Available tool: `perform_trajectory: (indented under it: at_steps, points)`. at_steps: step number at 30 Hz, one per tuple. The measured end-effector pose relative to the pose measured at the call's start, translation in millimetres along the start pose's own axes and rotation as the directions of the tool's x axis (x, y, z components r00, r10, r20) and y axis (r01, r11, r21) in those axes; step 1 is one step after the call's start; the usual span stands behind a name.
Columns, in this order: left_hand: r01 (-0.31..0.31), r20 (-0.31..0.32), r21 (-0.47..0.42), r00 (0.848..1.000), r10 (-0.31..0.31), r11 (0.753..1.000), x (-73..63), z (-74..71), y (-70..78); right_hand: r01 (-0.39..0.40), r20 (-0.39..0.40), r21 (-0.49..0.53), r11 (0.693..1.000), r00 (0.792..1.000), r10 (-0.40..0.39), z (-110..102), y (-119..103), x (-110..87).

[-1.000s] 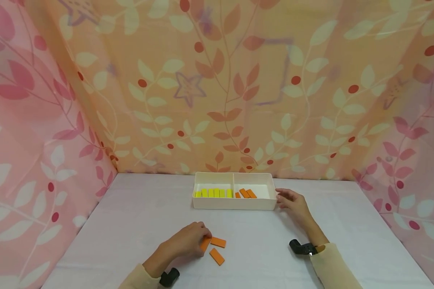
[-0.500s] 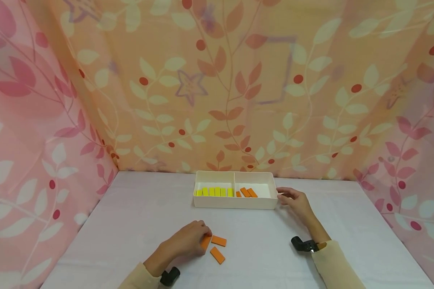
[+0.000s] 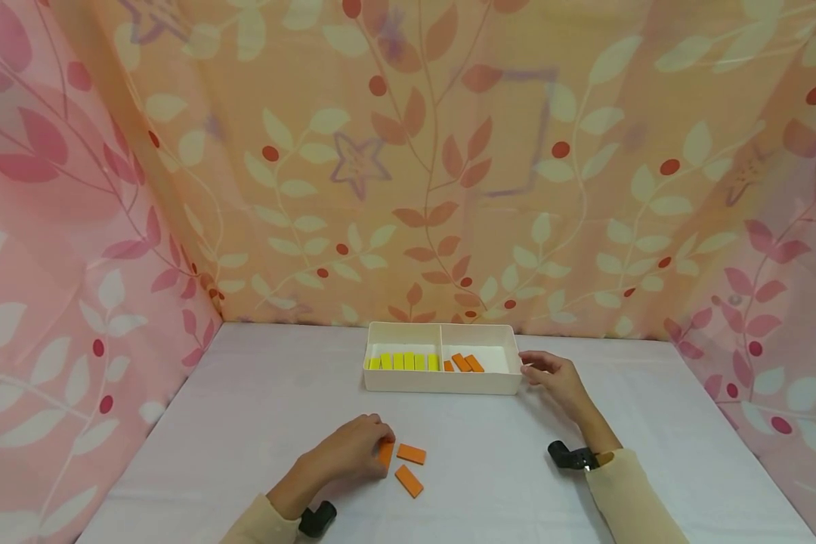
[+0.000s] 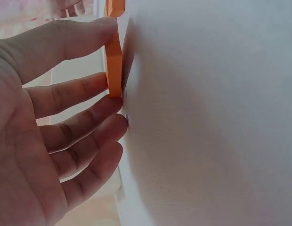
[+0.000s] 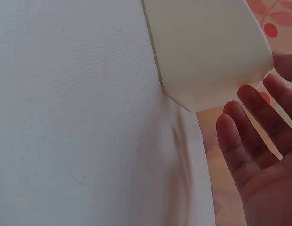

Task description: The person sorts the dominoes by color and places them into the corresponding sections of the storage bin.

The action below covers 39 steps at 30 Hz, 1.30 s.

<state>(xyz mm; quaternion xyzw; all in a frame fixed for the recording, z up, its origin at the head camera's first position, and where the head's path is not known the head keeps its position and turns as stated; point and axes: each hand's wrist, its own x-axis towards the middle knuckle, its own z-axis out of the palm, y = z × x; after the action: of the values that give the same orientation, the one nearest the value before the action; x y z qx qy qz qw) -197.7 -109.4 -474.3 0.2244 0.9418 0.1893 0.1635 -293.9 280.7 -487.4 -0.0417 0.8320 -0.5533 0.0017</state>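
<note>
My left hand point(image 3: 353, 448) pinches an orange domino-like block point(image 3: 385, 453) between thumb and fingers, just over the tabletop. In the left wrist view the block point(image 4: 115, 66) stands on edge between the thumb and index finger, the other fingers spread below it. Two more orange blocks, one point(image 3: 411, 453) farther off and one point(image 3: 409, 481) nearer, lie flat to its right. My right hand point(image 3: 561, 385) is at the right end of a white two-part box point(image 3: 442, 383). Seen from the right wrist, its fairly straight fingertips point(image 5: 247, 94) rest at the box's end wall point(image 5: 207, 52).
Several yellow blocks point(image 3: 408, 361) stand in a row in the box's left compartment. The right compartment holds several orange blocks point(image 3: 466, 363). A white cloth point(image 3: 279, 378) covers the table, and patterned curtains point(image 3: 408, 151) enclose its back and sides.
My left hand has shifted slightly left with the orange block, widening the gap to the loose blocks. The right hand stays at the box's end.
</note>
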Motion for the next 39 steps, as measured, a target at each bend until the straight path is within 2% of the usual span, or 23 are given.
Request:
perform_trajectory:
  at_steps: [7,16,24,29,35,39]
  points:
    - [0.021,0.000,-0.013,1.000,-0.021,1.000,0.2,-5.2,3.1,0.001,0.007,-0.036,0.999,1.000,-0.001,-1.4,3.7,2.3]
    - [0.049,-0.010,-0.032,0.999,-0.049,0.998,2.8,-5.2,2.0,-0.014,0.016,-0.003,1.000,1.000,0.014,-1.7,8.7,2.1]
    - [0.038,-0.020,-0.046,0.999,-0.039,0.998,2.5,-5.0,1.1,-0.037,0.018,0.013,0.999,0.999,0.037,-1.2,-1.1,-3.2]
    - [0.037,-0.026,-0.055,0.999,-0.038,0.998,2.5,-4.7,1.0,-0.034,0.011,0.023,0.999,0.999,0.034,-0.8,7.3,0.4]
    - [0.024,-0.063,-0.041,0.998,-0.027,0.999,2.5,-5.6,2.1,-0.026,0.017,0.054,0.998,1.000,0.025,0.1,10.2,1.3]
    - [0.014,-0.084,-0.041,0.996,-0.018,0.999,2.4,-5.5,2.3,-0.033,0.025,0.075,0.997,0.999,0.031,0.4,0.9,-3.3]
